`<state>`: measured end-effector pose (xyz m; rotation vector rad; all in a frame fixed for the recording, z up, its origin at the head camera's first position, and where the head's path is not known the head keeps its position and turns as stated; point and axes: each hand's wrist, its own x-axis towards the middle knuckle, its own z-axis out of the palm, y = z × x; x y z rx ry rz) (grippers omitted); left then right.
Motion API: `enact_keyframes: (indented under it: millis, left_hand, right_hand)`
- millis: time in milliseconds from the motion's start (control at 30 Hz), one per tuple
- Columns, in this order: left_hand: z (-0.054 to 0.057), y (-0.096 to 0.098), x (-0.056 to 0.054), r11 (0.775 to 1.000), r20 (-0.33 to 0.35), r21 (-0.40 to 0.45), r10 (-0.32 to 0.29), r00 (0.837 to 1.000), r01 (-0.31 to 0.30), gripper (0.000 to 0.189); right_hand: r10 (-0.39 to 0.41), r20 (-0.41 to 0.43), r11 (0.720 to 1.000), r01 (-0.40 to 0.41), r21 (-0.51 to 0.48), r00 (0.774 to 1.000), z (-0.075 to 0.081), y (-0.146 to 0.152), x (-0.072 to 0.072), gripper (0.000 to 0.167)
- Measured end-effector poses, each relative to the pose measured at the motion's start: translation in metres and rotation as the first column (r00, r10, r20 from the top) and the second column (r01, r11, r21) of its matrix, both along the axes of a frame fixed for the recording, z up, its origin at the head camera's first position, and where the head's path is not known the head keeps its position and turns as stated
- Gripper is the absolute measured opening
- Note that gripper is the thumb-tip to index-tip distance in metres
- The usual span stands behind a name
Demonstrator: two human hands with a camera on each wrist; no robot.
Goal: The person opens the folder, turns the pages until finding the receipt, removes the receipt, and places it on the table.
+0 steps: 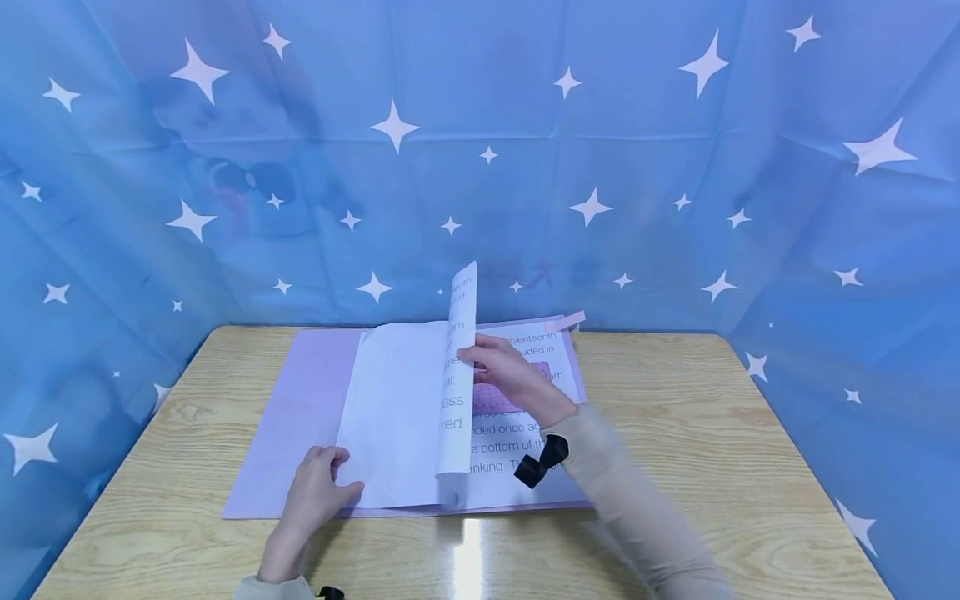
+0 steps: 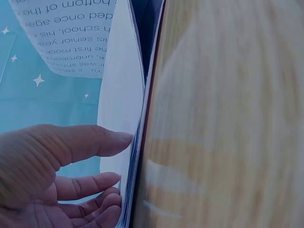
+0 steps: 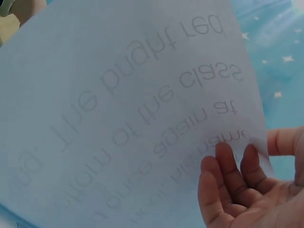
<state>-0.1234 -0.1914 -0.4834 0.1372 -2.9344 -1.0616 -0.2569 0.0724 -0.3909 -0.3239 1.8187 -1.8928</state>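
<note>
An open booklet with a lilac cover [image 1: 288, 408] lies on the table. My right hand [image 1: 506, 367] pinches the edge of a raised page [image 1: 456, 433], which stands upright and curved near the middle of the booklet. In the right wrist view, the thumb and fingers [image 3: 228, 164] are on opposite faces of this printed page. A blank white page [image 1: 393, 400] lies flat on the left side. My left hand [image 1: 315, 492] rests at its lower left corner, thumb and fingers apart and loosely bent. Large print covers the right page [image 1: 502, 483], partly behind my right hand.
A purple grid-patterned piece [image 1: 498, 402] lies on the right page. A pink strip [image 1: 567, 321] sticks out at the top right corner. The wooden table [image 1: 675, 417] extends on both sides, with a blue star-patterned curtain [image 1: 480, 183] behind it.
</note>
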Motion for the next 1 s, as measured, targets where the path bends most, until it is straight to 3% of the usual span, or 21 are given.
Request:
enact_keyframes:
  millis: [600,1000]
  left_hand:
    - [-0.003,-0.001,0.000,1.000,-0.006,-0.004,0.012,1.000,-0.012,0.046]
    - [-0.004,0.000,0.002,1.000,-0.022,-0.010,0.010,1.000,-0.010,0.046]
  right_hand:
    - [0.022,0.007,0.999,-0.022,-0.038,1.000,-0.009,-0.037,0.003,0.043]
    - [0.027,0.064,0.999,-0.025,-0.034,0.998,-0.018,-0.061,0.003,0.041]
